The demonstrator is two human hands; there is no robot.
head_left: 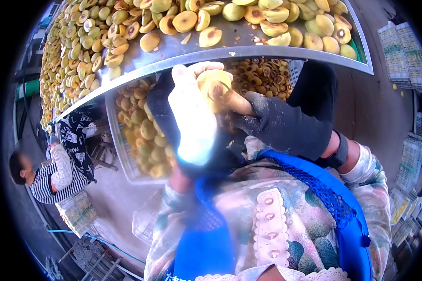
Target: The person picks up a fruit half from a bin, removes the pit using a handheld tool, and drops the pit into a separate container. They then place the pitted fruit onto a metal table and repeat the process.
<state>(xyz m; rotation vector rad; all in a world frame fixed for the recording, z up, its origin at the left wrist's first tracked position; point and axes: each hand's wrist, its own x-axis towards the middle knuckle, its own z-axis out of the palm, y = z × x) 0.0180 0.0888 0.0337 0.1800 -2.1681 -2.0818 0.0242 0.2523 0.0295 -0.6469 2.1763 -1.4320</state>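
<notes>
My left hand, in a white glove washed out by glare, holds a yellow peach half with a brownish centre, just below the metal table's edge. My right hand, in a dark fingerless glove, meets that half from the right, a bare digit pressed against it. Its other fingers are curled and partly hidden; whether they grip a tool I cannot make out. Under my hands, a heap of dark-centred cut peach pieces shows below the table. To the left stands a white crate holding yellow-green peach halves.
Many peach halves cover the metal table, whose raised rim runs above my hands. At the left a person in a striped top works at the table. Stacked trays stand at the right, and more trays at lower left.
</notes>
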